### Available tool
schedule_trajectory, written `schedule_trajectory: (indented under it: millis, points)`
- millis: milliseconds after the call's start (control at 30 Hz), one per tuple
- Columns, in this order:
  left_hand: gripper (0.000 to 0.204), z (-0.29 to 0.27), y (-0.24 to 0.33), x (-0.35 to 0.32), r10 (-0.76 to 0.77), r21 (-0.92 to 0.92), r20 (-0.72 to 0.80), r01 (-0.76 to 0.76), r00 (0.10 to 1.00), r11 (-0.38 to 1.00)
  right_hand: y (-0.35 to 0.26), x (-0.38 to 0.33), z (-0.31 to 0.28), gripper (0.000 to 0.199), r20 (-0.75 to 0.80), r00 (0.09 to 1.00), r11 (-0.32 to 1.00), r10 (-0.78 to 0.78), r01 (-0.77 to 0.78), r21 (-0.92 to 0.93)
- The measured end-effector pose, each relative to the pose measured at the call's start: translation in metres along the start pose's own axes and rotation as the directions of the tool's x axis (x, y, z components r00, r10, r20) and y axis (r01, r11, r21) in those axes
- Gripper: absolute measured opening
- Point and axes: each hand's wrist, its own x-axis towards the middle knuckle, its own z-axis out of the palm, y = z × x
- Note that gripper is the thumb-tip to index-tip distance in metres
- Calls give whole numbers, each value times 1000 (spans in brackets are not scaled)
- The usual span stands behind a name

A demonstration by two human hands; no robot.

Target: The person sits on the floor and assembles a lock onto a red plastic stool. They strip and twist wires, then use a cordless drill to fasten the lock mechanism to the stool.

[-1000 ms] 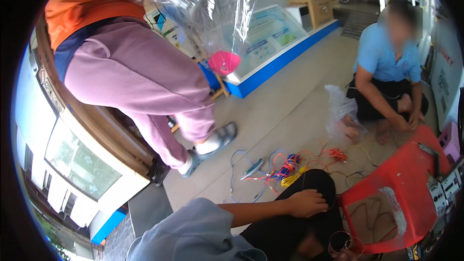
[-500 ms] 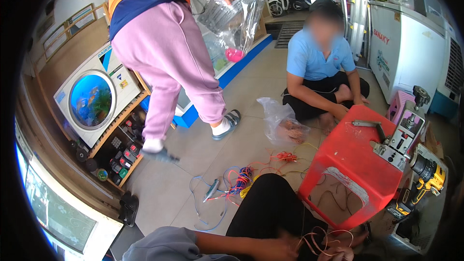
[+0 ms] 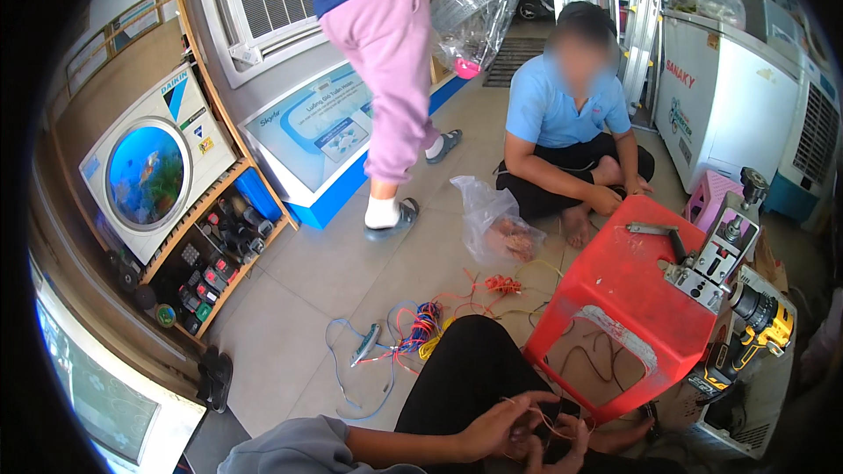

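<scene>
My left hand (image 3: 496,426) and my right hand (image 3: 562,452) meet over my lap at the bottom edge. Both pinch thin orange wires (image 3: 549,421) that loop around a small black part between the fingers. My grey sleeve (image 3: 290,448) comes in from the lower left, and my black trouser knee (image 3: 474,360) lies just above the hands. A red plastic stool (image 3: 623,298) lies tipped right beside my hands, with more thin wire inside it.
A bundle of coloured wires (image 3: 413,333) and a clear plastic bag (image 3: 496,228) lie on the tiled floor. A yellow-black drill (image 3: 746,325) and a metal tool (image 3: 716,254) sit at the stool. A person in blue (image 3: 562,114) sits opposite; another in pink trousers (image 3: 386,79) walks away. Shelves (image 3: 211,254) stand left.
My view has swung right and down. My two hands have come together on the thin wires in my lap. The standing person has stepped farther away with the clear wrapped bundle.
</scene>
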Motion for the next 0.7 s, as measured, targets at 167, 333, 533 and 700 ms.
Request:
schedule_trajectory:
  millis: [167,333,533,700]
  points:
    - [55,-5,12,-2,40,37,26,-41,999,998,7,-12,22,68,56,994,991,92,-97,94]
    - [54,-20,33,4,205,455,-71,-152,976,878,-8,-14,11,59,23,964,909,267,-259,328]
    - [55,-75,106,17,525,699,-207,-251,826,670,8,-10,-29,27,-208,978,999,29,-35,-23]
    - [45,-96,147,23,547,613,-255,-304,798,729,23,-9,-70,21,-324,944,970,67,-139,-202]
